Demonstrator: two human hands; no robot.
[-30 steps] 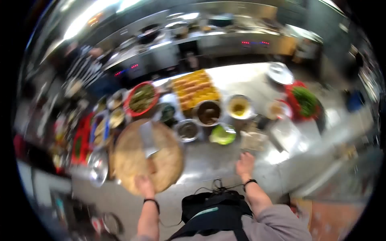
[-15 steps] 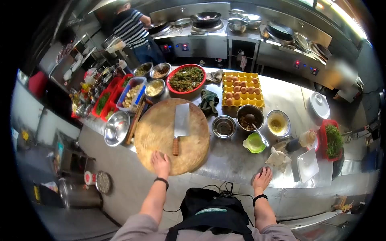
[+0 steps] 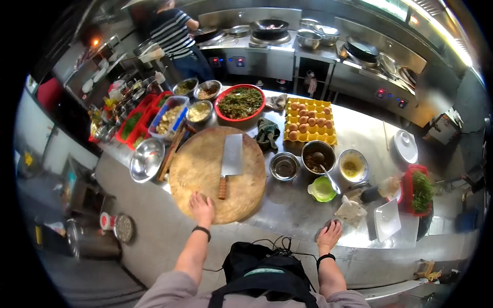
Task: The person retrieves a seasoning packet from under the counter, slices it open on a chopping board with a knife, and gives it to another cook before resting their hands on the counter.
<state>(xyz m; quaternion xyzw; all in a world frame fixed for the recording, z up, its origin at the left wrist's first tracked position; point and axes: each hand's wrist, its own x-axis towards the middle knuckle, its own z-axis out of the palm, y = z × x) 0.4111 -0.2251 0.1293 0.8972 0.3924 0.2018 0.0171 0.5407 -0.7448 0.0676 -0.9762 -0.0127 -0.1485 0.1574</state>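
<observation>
My left hand (image 3: 202, 208) lies flat with fingers spread on the front edge of a round wooden chopping board (image 3: 197, 159). Just right of it, a cleaver (image 3: 232, 155) rests on the board, its wooden handle toward me, untouched. My right hand (image 3: 329, 235) rests, fingers apart, on the front edge of the steel table (image 3: 287, 215). Beyond that hand are a pale cloth (image 3: 351, 211) and a white rectangular dish (image 3: 386, 220). A green bowl (image 3: 322, 189) and a pot with a ladle (image 3: 318, 156) stand farther back.
A yellow tray (image 3: 309, 134) carries several eggs. Left of it stands a red bowl of chopped greens (image 3: 240, 102). A steel bowl (image 3: 147, 159) sits left of the board, and a red basket of greens (image 3: 420, 190) at the right. A person in a striped shirt (image 3: 172, 33) stands by the stoves.
The blurred view has steadied and turned, then shifted slightly. Both hands keep about the same places, on the board and at the table edge.
</observation>
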